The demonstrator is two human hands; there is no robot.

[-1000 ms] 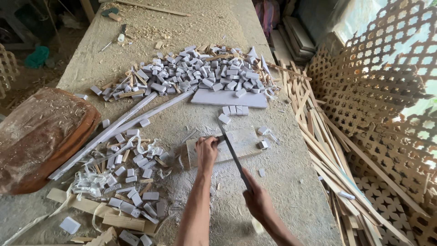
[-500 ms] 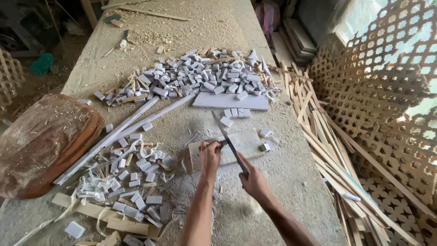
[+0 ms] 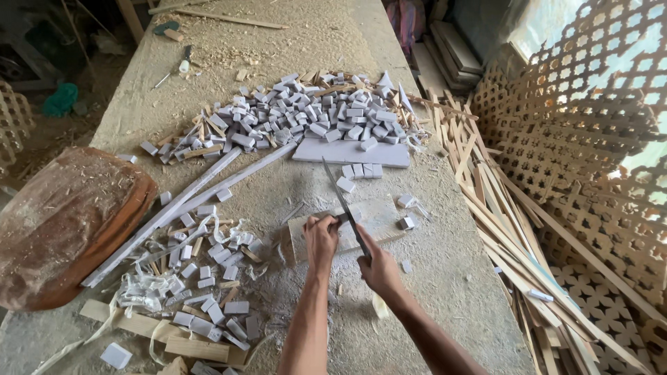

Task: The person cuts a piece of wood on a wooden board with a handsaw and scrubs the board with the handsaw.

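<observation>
Heap of small grey blocks [image 3: 306, 114] at far end of dusty workbench [image 3: 333, 35], flat grey board [image 3: 351, 151] just beside it, long grey strips [image 3: 187, 201] lying diagonally, wooden lattice panels [image 3: 590, 139] at right, plastic-wrapped brown cushion [image 3: 66, 222] at left

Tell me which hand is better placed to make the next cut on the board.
Right hand: it grips the long blade angled over the cutting board. The left hand pins a small piece there.

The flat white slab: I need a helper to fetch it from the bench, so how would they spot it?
On the long dusty workbench, find the big heap of small white blocks at the far end. The flat white slab lies along the heap's near edge, beyond the blade in the right hand. It is one wide, smooth rectangle, unlike the small blocks.
</observation>
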